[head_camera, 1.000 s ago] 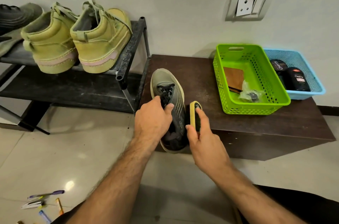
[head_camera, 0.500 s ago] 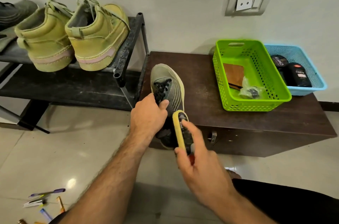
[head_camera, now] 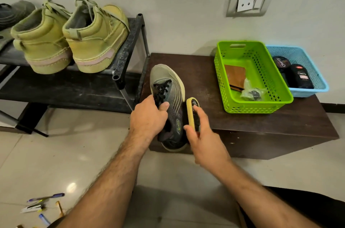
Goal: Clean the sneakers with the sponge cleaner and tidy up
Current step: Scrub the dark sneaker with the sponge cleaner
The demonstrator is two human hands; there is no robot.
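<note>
Grey-green knit sneaker with black laces [head_camera: 169, 100] on near left edge of dark wooden bench [head_camera: 261, 115]. Left hand [head_camera: 149, 117] grips its lace area. Right hand [head_camera: 203, 140] pinches yellow-edged sponge cleaner [head_camera: 192, 113] against sneaker's right side.

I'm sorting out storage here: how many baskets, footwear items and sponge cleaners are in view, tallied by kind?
Baskets: 2, the green basket and the blue basket.
Footwear: 4, the grey sneaker, two olive boots, and a dark shoe at the left edge.
Sponge cleaners: 1.
Total: 7.
</note>
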